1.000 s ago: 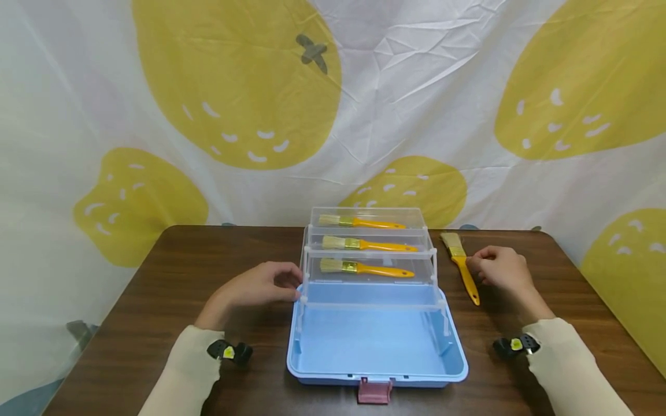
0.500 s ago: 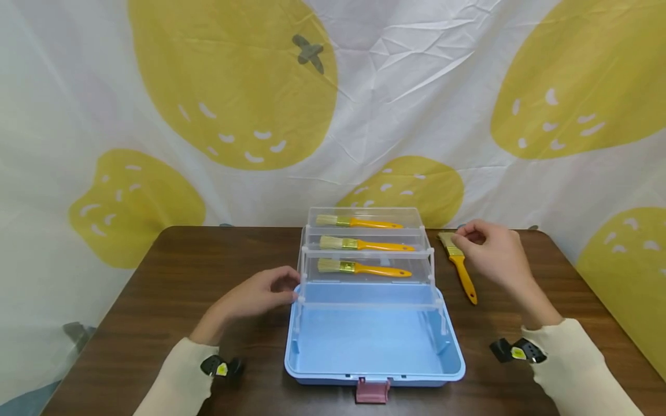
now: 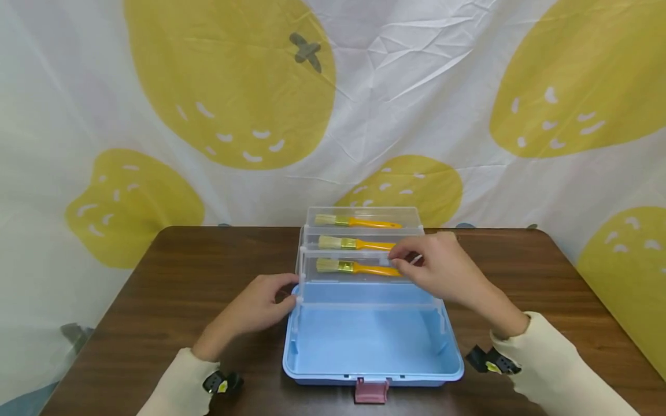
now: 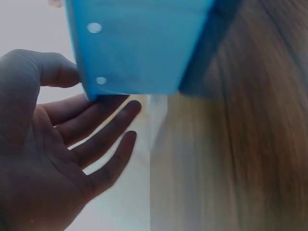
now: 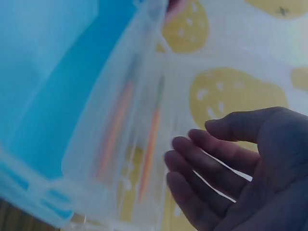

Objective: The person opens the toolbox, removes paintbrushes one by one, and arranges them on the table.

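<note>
A blue storage box [image 3: 373,346] stands unfolded, with clear tiered trays [image 3: 302,266] raised behind it. Three paintbrushes with yellow handles lie one per tier: a top brush [image 3: 364,222], a middle brush [image 3: 359,244] and a front brush [image 3: 359,267]. My left hand [image 3: 262,300] touches the box's left back corner, thumb at the side wall and fingers loosely spread, as the left wrist view shows. Above the right end of the front tiers hovers my right hand [image 3: 442,268], fingers slightly bent and holding nothing. It hides most of another brush on the table; only bristles [image 3: 447,234] show.
The box sits on a dark brown wooden table [image 3: 198,254]. A pink latch [image 3: 371,392] hangs from its front edge. Right behind the table hangs a white cloth [image 3: 260,190] printed with yellow fruit.
My right hand has left the brush lying on the table, risen, and moved left over the trays' right end. The left hand stays at the box corner; the brushes have not moved.
</note>
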Motion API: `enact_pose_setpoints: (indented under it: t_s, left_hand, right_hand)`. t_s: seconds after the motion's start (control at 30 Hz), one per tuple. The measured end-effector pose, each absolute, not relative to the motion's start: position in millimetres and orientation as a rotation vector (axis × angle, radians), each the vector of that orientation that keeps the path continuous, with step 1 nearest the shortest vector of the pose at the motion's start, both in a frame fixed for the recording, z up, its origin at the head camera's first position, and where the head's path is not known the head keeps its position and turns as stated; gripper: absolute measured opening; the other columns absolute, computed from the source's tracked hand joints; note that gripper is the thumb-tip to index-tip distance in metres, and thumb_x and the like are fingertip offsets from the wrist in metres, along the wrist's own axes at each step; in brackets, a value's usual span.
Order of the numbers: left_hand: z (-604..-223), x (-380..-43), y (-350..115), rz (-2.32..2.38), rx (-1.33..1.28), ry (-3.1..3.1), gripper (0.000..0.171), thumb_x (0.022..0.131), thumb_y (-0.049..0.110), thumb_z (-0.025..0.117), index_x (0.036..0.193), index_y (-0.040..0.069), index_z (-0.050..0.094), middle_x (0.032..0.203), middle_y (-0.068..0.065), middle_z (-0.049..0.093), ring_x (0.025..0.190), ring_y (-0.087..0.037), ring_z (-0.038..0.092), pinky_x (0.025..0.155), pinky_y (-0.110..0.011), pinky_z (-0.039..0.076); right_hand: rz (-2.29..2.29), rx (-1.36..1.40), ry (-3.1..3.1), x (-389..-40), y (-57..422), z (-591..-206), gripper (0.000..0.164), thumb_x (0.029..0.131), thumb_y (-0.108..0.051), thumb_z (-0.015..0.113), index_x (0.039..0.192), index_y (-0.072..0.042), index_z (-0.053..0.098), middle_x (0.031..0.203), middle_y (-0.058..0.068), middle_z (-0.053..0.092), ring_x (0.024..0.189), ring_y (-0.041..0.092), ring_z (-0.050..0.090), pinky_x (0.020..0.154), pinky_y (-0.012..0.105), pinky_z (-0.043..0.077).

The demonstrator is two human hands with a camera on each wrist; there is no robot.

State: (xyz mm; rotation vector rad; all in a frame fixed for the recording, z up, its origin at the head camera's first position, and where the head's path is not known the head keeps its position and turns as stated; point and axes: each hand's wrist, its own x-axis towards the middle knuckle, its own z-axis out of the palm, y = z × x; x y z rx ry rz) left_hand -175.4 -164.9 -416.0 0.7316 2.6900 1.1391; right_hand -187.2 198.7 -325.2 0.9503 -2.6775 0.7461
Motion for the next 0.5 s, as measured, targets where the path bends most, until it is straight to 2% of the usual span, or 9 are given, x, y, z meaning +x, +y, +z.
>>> enact_pose_setpoints:
  t_s: [0.1,0.17,0.27,0.37,0.5]
  left_hand:
    - [-417.9,-175.5,-165.6,1.063,0.803,2.749,0.04,0.107,0.016,0.064,0.143,-0.002,0.068,0.136,-0.016,0.074,0.113,-0.025,0.074,0.097,-0.048,0.063]
    - [-419.6,-176.1,-166.4,1.012,0.855,2.785,0.04,0.107,0.017,0.064,0.142,-0.001,0.068,0.136,-0.015,0.074,0.116,-0.026,0.073,0.1,-0.05,0.062]
    - [-422.0,-177.0,-168.8,0.949,0.924,2.826,0.04,0.107,0.019,0.064,0.142,0.0,0.069,0.136,-0.013,0.074,0.122,-0.027,0.072,0.104,-0.053,0.059]
    - [-422.8,-176.7,-170.9,0.934,0.964,2.845,0.038,0.106,0.02,0.066,0.14,0.003,0.07,0.134,-0.01,0.075,0.12,-0.025,0.072,0.103,-0.053,0.06]
    - [-422.2,-175.2,-171.9,0.909,0.953,2.89,0.037,0.105,0.023,0.069,0.138,0.006,0.071,0.13,-0.006,0.076,0.114,-0.021,0.073,0.099,-0.049,0.062]
  right_hand:
    - [0.644,1.043,-2.723,-186.7,186.9,-328.5,0.011,0.098,-0.007,0.078,0.106,-0.005,0.086,0.1,0.001,0.082,0.087,0.017,0.078,0.076,0.042,0.067]
    - [0.58,1.079,-2.766,-187.0,181.2,-330.7,0.015,0.098,-0.008,0.078,0.111,-0.005,0.086,0.105,0.005,0.083,0.079,0.015,0.076,0.07,0.038,0.064]
    - [0.503,1.102,-2.818,-188.0,175.9,-333.5,0.02,0.098,-0.009,0.079,0.116,-0.004,0.085,0.107,0.008,0.083,0.058,0.007,0.06,0.053,0.028,0.052]
    - [0.472,1.111,-2.85,-189.0,173.9,-334.6,0.023,0.098,-0.008,0.079,0.12,-0.003,0.084,0.101,0.009,0.082,0.045,0.004,0.04,0.044,0.024,0.036]
    - [0.416,1.138,-2.854,-190.0,173.5,-334.5,0.025,0.099,-0.006,0.077,0.123,-0.004,0.083,0.09,0.005,0.079,0.045,0.003,0.037,0.044,0.022,0.034]
